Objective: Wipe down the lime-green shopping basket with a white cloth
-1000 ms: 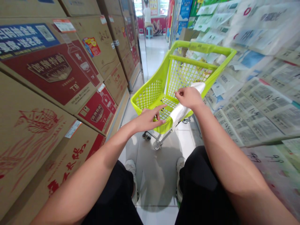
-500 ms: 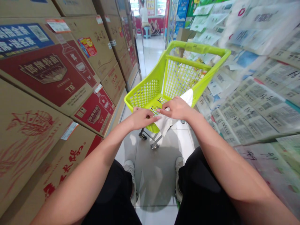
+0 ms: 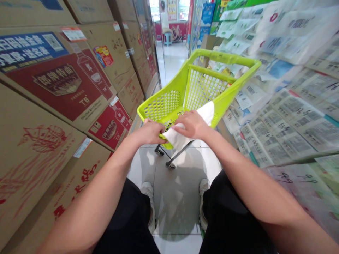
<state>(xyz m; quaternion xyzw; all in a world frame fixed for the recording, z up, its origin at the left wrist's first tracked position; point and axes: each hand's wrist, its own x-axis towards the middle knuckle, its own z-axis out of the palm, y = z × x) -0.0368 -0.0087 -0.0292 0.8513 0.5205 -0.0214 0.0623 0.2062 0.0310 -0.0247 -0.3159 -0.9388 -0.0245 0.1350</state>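
Store aisle (image 3: 174,197), boxes (image 3: 50,137) left, packets (image 3: 280,127) right. White cloth (image 3: 207,112) lies over green cart (image 3: 165,106)'s near edge; left hand (image 3: 152,132) curled on that edge, right hand (image 3: 190,124) half-closed over cloth. Probably wiping; next stroke wants cart steady, cloth pressed.

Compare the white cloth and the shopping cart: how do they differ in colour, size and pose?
Colour: the white cloth is plain white, while the shopping cart is bright yellow-green.
Size: the cloth is far smaller than the cart.
Pose: the cloth drapes over the cart's edge; the cart stands on wheels.
Shared: both are touched, the cloth by the right hand, the cart by the left hand.
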